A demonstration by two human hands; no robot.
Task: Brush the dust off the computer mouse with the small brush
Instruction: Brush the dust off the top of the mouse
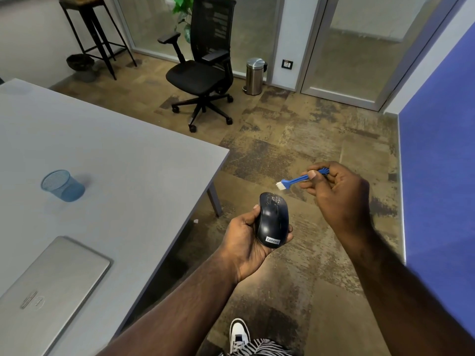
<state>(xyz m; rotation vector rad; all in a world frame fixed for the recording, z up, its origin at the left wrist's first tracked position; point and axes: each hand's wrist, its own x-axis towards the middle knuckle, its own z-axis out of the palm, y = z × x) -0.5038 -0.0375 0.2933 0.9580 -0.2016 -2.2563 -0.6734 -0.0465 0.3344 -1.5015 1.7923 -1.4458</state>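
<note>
My left hand (244, 242) grips a dark computer mouse (272, 222) from below, thumb on its left side, its top facing up. Pale dust speckles the mouse's front end around the wheel. My right hand (339, 196) pinches the handle of a small blue brush (299, 179) with white bristles. The bristles point down and left and hang just above and to the right of the mouse's front, a small gap apart from it. Both hands are held over the floor, to the right of the table.
A grey table (115, 155) fills the left, carrying a blue mesh cup (63, 185) and a shut silver laptop (51, 286). A black office chair (203, 73), a steel bin (254, 75) and a tall stool (95, 34) stand farther back. A blue wall (442, 176) is on the right.
</note>
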